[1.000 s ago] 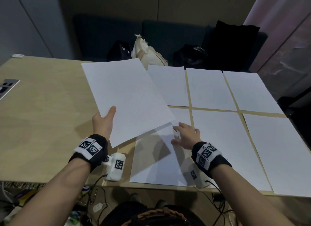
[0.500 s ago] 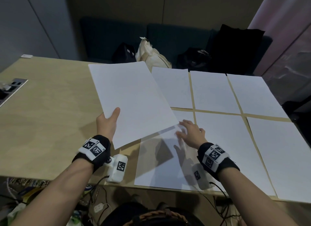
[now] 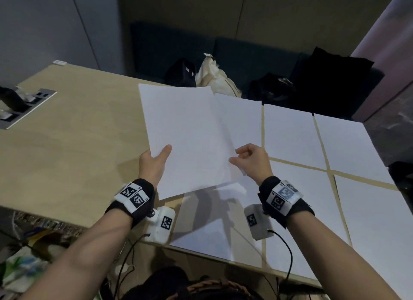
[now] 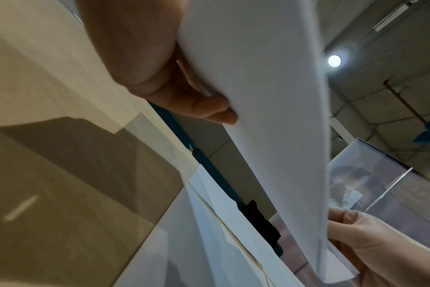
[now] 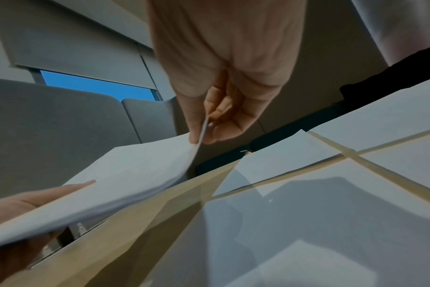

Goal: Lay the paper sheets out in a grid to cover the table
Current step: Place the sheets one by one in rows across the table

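Observation:
A stack of white paper sheets (image 3: 190,138) is held above the wooden table (image 3: 67,147). My left hand (image 3: 154,163) grips its near left corner, thumb on top. In the left wrist view the left hand's fingers (image 4: 197,104) support the stack (image 4: 270,97) from below. My right hand (image 3: 250,158) pinches the right edge of the top sheet and lifts it; the right wrist view shows thumb and fingers (image 5: 209,126) closed on that edge of the stack (image 5: 135,174). Several sheets (image 3: 290,134) lie flat in a grid on the table's right part, in two rows.
The left part of the table is bare wood, with a grey power-socket panel (image 3: 24,109) near its left edge. Behind the table stands a dark bench with a cream bag (image 3: 214,76) and black bags (image 3: 330,80). Cables hang below the near edge.
My right hand has left the sheet lying on the table and risen to pinch the right edge of the held stack. The left hand has kept hold of the stack.

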Action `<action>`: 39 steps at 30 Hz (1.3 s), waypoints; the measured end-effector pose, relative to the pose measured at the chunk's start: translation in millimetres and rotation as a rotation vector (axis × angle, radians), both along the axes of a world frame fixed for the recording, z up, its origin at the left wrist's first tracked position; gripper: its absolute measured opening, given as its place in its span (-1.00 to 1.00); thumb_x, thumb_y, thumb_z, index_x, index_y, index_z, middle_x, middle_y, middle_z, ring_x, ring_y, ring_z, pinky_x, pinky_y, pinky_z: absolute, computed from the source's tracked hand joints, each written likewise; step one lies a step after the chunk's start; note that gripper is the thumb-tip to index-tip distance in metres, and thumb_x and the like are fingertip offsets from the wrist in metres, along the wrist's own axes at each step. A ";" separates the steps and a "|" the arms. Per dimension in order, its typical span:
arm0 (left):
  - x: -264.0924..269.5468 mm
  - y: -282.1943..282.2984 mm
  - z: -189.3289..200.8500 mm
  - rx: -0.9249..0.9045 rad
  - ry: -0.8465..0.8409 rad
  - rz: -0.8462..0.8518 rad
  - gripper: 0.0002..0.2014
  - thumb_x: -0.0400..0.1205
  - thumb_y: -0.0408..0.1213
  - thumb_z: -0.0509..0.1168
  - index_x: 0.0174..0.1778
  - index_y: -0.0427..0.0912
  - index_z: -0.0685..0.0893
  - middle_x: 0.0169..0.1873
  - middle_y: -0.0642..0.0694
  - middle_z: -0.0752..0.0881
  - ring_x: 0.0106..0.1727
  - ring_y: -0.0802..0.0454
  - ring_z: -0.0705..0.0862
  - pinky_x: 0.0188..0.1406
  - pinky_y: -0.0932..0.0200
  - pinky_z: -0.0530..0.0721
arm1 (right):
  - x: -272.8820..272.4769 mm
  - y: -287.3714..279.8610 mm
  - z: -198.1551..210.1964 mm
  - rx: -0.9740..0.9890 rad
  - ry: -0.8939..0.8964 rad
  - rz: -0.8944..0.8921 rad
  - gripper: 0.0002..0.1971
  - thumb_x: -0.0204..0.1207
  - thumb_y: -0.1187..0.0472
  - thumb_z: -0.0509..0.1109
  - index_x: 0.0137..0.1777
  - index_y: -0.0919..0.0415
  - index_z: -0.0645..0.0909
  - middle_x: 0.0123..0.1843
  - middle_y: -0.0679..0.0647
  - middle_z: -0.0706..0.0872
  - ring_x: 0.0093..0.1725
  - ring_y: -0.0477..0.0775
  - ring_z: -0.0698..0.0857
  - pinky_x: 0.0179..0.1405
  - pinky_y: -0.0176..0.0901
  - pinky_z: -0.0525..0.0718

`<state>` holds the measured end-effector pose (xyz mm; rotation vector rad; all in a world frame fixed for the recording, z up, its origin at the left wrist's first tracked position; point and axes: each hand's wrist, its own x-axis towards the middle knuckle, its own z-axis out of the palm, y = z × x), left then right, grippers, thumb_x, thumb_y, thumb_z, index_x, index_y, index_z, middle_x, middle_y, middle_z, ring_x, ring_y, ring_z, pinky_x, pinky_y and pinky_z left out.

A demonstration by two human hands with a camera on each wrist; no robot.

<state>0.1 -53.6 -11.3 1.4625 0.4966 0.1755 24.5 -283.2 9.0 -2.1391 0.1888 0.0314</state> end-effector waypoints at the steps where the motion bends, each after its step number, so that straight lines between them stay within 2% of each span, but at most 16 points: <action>1: -0.1 -0.2 -1.4 -0.008 0.002 0.007 -0.86 0.62 -0.26 0.32 0.07 -0.13 0.63 0.00 -0.05 0.72 0.05 -0.02 0.68 0.02 0.19 0.55 | 1.8 0.0 0.3 -0.007 -0.007 -0.008 -0.83 0.35 0.29 0.56 -0.15 0.18 0.62 -0.38 -0.08 0.58 -0.42 -0.14 0.55 -0.49 -0.36 0.53; 6: 5.2 5.4 -8.0 -0.044 0.020 0.043 -0.84 0.60 -0.25 0.35 0.07 -0.16 0.66 0.01 -0.09 0.73 0.03 -0.04 0.69 0.04 0.16 0.57 | 16.5 2.9 3.5 0.009 -0.022 -0.034 -0.88 0.40 0.29 0.54 -0.24 0.19 0.63 -0.43 -0.04 0.61 -0.47 -0.08 0.57 -0.50 -0.35 0.52; 10: 10.2 28.6 -10.7 -0.054 0.037 0.063 -0.81 0.60 -0.22 0.35 0.11 -0.16 0.67 0.02 -0.08 0.73 0.06 -0.06 0.70 0.10 0.12 0.59 | 32.3 20.5 5.6 0.017 -0.003 -0.004 -0.75 0.49 0.28 0.46 -0.37 0.06 0.53 -0.47 0.00 0.56 -0.51 -0.03 0.52 -0.46 -0.28 0.46; 12: 14.7 47.4 -9.7 -0.040 0.038 0.058 -0.79 0.61 -0.23 0.33 0.13 -0.18 0.66 0.03 -0.07 0.72 0.07 -0.06 0.69 0.10 0.13 0.57 | 41.5 36.0 9.2 0.009 0.002 0.002 -0.74 0.55 0.29 0.39 -0.37 0.08 0.53 -0.49 0.00 0.54 -0.52 -0.04 0.50 -0.49 -0.29 0.45; 14: 19.8 69.5 -7.7 0.004 0.045 0.047 -0.73 0.62 -0.22 0.32 0.20 -0.24 0.66 0.05 -0.08 0.71 0.08 -0.04 0.67 0.10 0.14 0.55 | 51.6 53.4 14.2 0.019 0.010 -0.022 -0.79 0.59 0.30 0.33 -0.30 0.20 0.55 -0.47 0.00 0.52 -0.57 -0.08 0.52 -0.61 -0.28 0.54; 16: 26.7 93.3 -4.8 0.028 0.044 0.042 -0.70 0.63 -0.21 0.32 0.23 -0.26 0.65 0.07 -0.07 0.70 0.08 -0.03 0.66 0.08 0.15 0.53 | 65.1 70.6 18.9 0.097 0.032 -0.078 -0.87 0.62 0.30 0.28 -0.14 0.33 0.54 -0.42 0.02 0.50 -0.72 -0.13 0.56 -0.66 -0.24 0.67; 18: 34.9 117.4 -2.6 0.045 0.048 0.050 -0.69 0.63 -0.21 0.32 0.24 -0.26 0.64 0.06 -0.05 0.69 0.08 -0.02 0.64 0.08 0.17 0.50 | 82.6 85.8 20.8 0.184 0.040 -0.158 -0.88 0.64 0.28 0.23 -0.07 0.34 0.49 -0.37 0.04 0.49 -0.82 -0.13 0.56 -0.71 -0.27 0.65; 22: 48.4 159.4 -5.5 0.090 0.061 0.055 -0.67 0.62 -0.21 0.32 0.25 -0.29 0.64 0.08 -0.07 0.70 0.12 -0.04 0.64 0.13 0.15 0.51 | 120.5 110.3 12.2 0.268 0.029 -0.296 -0.91 0.65 0.29 0.21 0.00 0.34 0.45 -0.29 0.04 0.52 -0.82 -0.12 0.58 -0.73 -0.31 0.62; 25: 52.1 188.8 -10.8 0.118 0.077 0.065 -0.64 0.62 -0.19 0.32 0.28 -0.31 0.63 0.11 -0.08 0.69 0.14 -0.04 0.63 0.17 0.14 0.49 | 144.1 126.9 -1.5 0.288 0.054 -0.371 -0.91 0.63 0.35 0.20 -0.09 0.35 0.47 -0.27 0.08 0.55 -0.85 -0.14 0.55 -0.81 -0.38 0.53; 27: 52.3 208.7 -12.7 0.117 0.091 0.088 -0.64 0.63 -0.20 0.32 0.28 -0.31 0.62 0.09 -0.06 0.67 0.13 -0.02 0.61 0.14 0.15 0.46 | 156.1 136.5 -10.5 0.237 0.070 -0.410 -0.75 0.62 0.38 0.18 -0.32 0.27 0.44 -0.37 0.09 0.53 -0.87 -0.10 0.52 -0.84 -0.38 0.48; 28: 52.1 218.7 -14.0 0.117 0.100 0.105 -0.64 0.63 -0.20 0.31 0.28 -0.32 0.61 0.09 -0.07 0.66 0.12 -0.01 0.60 0.14 0.16 0.46 | 161.3 140.4 -16.0 0.188 0.073 -0.421 -0.67 0.61 0.39 0.17 -0.42 0.23 0.39 -0.43 0.11 0.52 -0.84 -0.04 0.52 -0.82 -0.37 0.48; 30: 51.8 237.5 -16.6 0.121 0.110 0.135 -0.64 0.63 -0.21 0.31 0.29 -0.33 0.61 0.10 -0.07 0.66 0.13 -0.01 0.59 0.15 0.17 0.45 | 168.7 147.4 -26.4 0.090 0.089 -0.431 -0.60 0.58 0.39 0.17 -0.53 0.21 0.32 -0.48 0.22 0.53 -0.64 0.15 0.56 -0.64 -0.21 0.56; 32: 53.1 252.8 -17.8 0.127 0.112 0.156 -0.63 0.63 -0.22 0.31 0.30 -0.34 0.60 0.10 -0.06 0.65 0.13 -0.01 0.60 0.16 0.17 0.46 | 173.4 152.9 -37.5 0.016 0.116 -0.433 -0.59 0.54 0.39 0.19 -0.57 0.23 0.32 -0.39 0.32 0.54 -0.39 0.22 0.56 -0.37 -0.03 0.56; 34: 56.3 263.2 -19.1 0.123 0.119 0.168 -0.64 0.63 -0.22 0.31 0.29 -0.35 0.61 0.10 -0.08 0.66 0.11 -0.01 0.61 0.13 0.16 0.47 | 176.9 158.4 -46.0 -0.031 0.146 -0.432 -0.59 0.54 0.37 0.21 -0.57 0.27 0.36 -0.34 0.34 0.56 -0.30 0.23 0.56 -0.31 0.02 0.55; 37: 63.3 273.1 -21.9 0.119 0.126 0.166 -0.64 0.63 -0.21 0.31 0.27 -0.35 0.62 0.08 -0.06 0.66 0.12 -0.05 0.63 0.13 0.15 0.48 | 181.2 166.7 -52.1 -0.094 0.200 -0.396 -0.73 0.57 0.33 0.21 -0.34 0.41 0.56 -0.25 0.33 0.61 -0.20 0.20 0.59 -0.12 0.06 0.64; 39: 68.6 275.9 -24.3 0.109 0.126 0.154 -0.64 0.62 -0.21 0.33 0.27 -0.35 0.62 0.09 -0.09 0.68 0.14 -0.07 0.64 0.14 0.14 0.50 | 183.6 170.7 -53.3 -0.128 0.227 -0.384 -0.80 0.59 0.33 0.21 -0.21 0.42 0.55 -0.20 0.31 0.59 -0.17 0.19 0.57 -0.13 0.01 0.59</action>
